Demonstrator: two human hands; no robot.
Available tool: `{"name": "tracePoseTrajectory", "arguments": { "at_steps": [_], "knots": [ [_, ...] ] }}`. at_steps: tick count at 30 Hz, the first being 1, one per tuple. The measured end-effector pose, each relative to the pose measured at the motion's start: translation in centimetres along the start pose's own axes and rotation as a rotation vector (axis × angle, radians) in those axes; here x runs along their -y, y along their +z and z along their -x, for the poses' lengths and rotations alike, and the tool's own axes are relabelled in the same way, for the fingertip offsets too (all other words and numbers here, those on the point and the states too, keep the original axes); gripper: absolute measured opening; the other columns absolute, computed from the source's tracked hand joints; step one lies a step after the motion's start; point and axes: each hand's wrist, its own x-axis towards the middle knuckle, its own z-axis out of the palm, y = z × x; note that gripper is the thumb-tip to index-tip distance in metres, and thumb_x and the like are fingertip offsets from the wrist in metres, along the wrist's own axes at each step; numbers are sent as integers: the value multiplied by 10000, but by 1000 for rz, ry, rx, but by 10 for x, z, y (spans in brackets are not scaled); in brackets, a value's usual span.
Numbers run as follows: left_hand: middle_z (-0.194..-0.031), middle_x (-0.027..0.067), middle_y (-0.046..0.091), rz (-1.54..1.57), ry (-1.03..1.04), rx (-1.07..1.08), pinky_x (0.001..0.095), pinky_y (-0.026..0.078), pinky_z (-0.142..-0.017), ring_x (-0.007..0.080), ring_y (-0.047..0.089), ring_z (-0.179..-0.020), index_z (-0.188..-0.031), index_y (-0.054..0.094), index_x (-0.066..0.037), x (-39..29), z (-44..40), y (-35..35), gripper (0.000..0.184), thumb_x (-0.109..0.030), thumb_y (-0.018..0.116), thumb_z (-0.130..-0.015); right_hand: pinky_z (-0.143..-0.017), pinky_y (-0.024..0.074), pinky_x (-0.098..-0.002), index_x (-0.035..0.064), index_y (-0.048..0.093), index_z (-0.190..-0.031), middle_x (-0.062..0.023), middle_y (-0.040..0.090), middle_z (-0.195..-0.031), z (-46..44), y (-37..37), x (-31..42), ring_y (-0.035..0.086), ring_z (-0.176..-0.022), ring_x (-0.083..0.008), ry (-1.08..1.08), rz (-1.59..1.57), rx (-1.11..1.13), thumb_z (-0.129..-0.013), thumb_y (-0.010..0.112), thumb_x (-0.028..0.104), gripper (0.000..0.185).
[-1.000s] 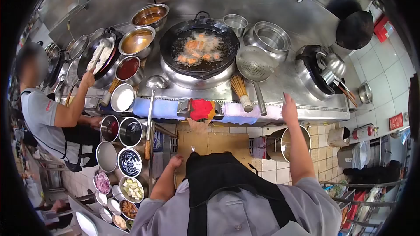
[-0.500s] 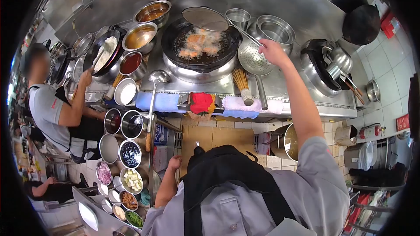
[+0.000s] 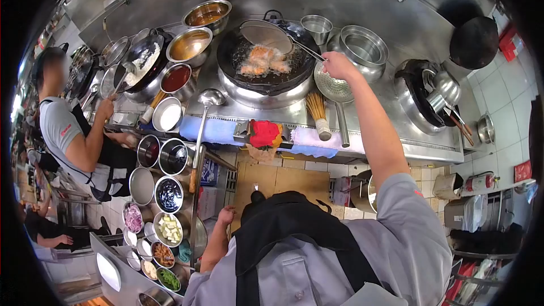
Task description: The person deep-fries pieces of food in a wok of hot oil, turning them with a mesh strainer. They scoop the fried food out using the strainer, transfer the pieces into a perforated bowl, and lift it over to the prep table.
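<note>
My right hand [image 3: 340,66] is closed around the handle of a round mesh skimmer [image 3: 265,36]. The skimmer's mesh is tilted over the back of a black wok [image 3: 226,71]. Below it, orange-brown pieces of food [image 3: 264,61] fry in bubbling oil; I cannot tell whether the mesh touches the oil. A perforated ladle [image 3: 334,86] lies under my right forearm and hand, beside a bamboo wok brush [image 3: 317,110]. Low at my side hangs my left hand [image 3: 226,215], fingers curled, with nothing visible in it.
Left of the wok stand bowls of amber liquid [image 3: 189,45] and red sauce [image 3: 176,78]. A long ladle [image 3: 211,97] rests across the counter edge near folded cloths [image 3: 209,129]. A co-worker [image 3: 73,130] stirs white food in another wok. Ingredient tubs [image 3: 169,197] line the left.
The skimmer has come down closer to the frying pieces, my right hand moving with it. My left hand stays low. The co-worker's ladle has shifted in the other wok.
</note>
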Motion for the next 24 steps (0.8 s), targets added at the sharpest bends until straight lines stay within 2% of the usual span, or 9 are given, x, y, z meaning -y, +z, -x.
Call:
{"name": "tracePoseTrajectory", "arguments": {
  "at_steps": [1,3,5,7,9,13,20,22,24],
  "knots": [
    [-844,134,588,178,-62,16,285,453,-609,198,568,-713,-1042,508,-14,0,4,0,353,-52,473,-692,-786,409,-363,11,539,-977,-193,548,-943,2,0,3,516,-904,-318,-1,2,2,-718,507,102,276],
    [-839,134,585,29,1,56,284,455,-608,198,566,-706,-1040,507,-8,19,-8,-4,352,-46,471,-692,-658,446,-333,-1,533,-986,-122,602,-722,6,3,11,586,-670,-231,-34,-16,36,-745,462,89,267],
    [-834,134,583,-128,74,99,283,456,-607,198,563,-698,-1038,506,-3,20,-12,-5,350,-40,468,-692,-648,446,-337,-7,533,-979,-123,600,-721,7,11,20,583,-664,-227,42,-151,86,-747,458,84,260],
    [-830,127,578,140,-83,44,280,452,-585,197,561,-683,-1025,510,-3,6,-2,1,330,-47,468,-701,-638,445,-341,-12,533,-972,-124,599,-721,6,20,15,579,-659,-223,115,-282,136,-750,455,79,252],
    [-834,123,575,71,-43,32,279,450,-567,189,552,-652,-1029,509,-10,-2,-5,2,327,-46,466,-706,-724,422,-387,22,550,-918,-192,567,-845,9,27,14,538,-814,-335,-37,-177,-68,-735,479,97,211],
    [-868,127,580,133,-5,52,280,451,-578,191,561,-667,-1061,494,-21,-12,-15,8,343,-72,462,-724,-713,424,-401,25,537,-922,-203,563,-828,25,17,28,529,-811,-358,-122,-10,-229,-742,469,85,202],
    [-947,152,573,-33,8,50,267,450,-647,211,573,-778,-1078,482,-17,-13,-9,14,357,-104,457,-733,-753,414,-395,33,526,-991,-193,561,-886,40,-29,52,523,-865,-339,-94,21,-142,-762,475,112,247],
    [-946,158,573,-42,-45,73,273,452,-650,206,573,-783,-1046,515,-28,-10,-7,10,348,-114,474,-711,-711,430,-404,7,555,-868,-207,561,-830,44,-31,61,534,-812,-350,-129,30,-145,-716,477,62,179],
    [-946,161,573,-506,402,125,276,451,-655,203,573,-788,-1019,538,-33,56,-62,-5,340,-123,485,-695,-733,426,-396,7,550,-908,-201,559,-862,35,-19,53,530,-837,-343,-146,71,-111,-734,474,82,204]
  ]
}}
